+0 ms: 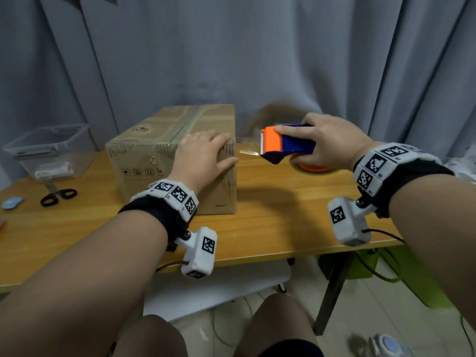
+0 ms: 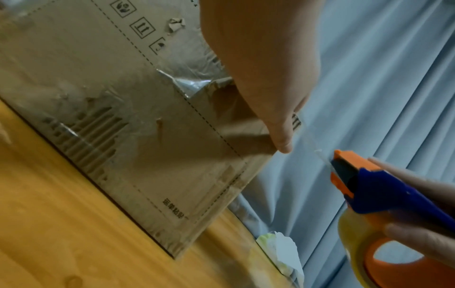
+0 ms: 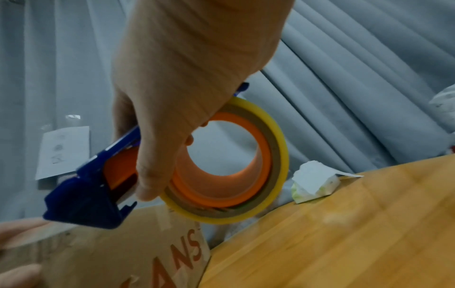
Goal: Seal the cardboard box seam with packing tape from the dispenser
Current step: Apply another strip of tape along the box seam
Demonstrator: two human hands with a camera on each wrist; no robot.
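Both forearms nearest, I've got my left hand spread flat on the cardboard box corner, my right hand gripping the tape dispenser just right of it, off the box, so I judge sealing barely underway.

We see soft, even indoor light in all three views, fairly dim. In the head view the forearms cast a broad shadow on the wooden table at center, and straight lines bow toward the edges. A bright glint sits on the loose tape strip. Both wrist views are smeared with motion blur, worst at their lower left corners; the curtain looks soft.
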